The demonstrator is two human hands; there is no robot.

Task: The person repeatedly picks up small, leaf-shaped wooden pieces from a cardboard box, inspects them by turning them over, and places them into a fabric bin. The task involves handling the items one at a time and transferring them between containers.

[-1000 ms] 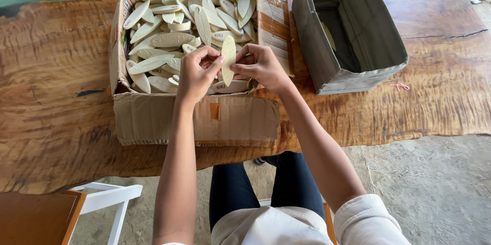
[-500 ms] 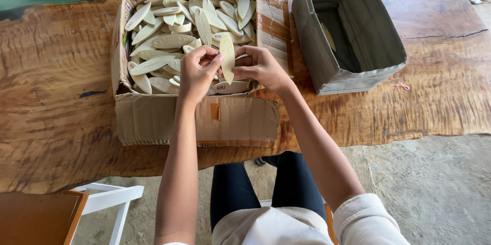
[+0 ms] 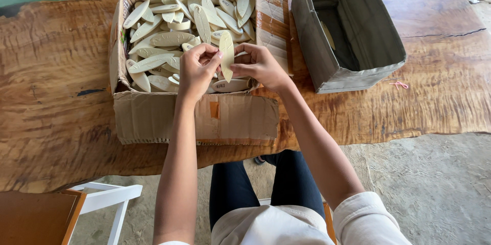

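Observation:
Between both hands I hold a pale, leaf-shaped flat piece [image 3: 226, 55] upright over an open cardboard box [image 3: 153, 117]. My left hand [image 3: 197, 68] pinches its left edge, and my right hand [image 3: 258, 63] grips its right edge. The box is full of several similar cream-coloured oval pieces [image 3: 169, 38], lying loosely in a heap. Both hands hover above the box's near side.
A grey, nearly empty box [image 3: 353, 71] stands to the right on the wooden slab table [image 3: 56, 97], with one pale piece visible inside it. A white stool [image 3: 107, 199] and a brown board [image 3: 36, 217] sit at lower left. A small pink scrap [image 3: 399, 84] lies beside the grey box.
Both hands stay over the box with the piece; they have turned it slightly, and its position has barely shifted.

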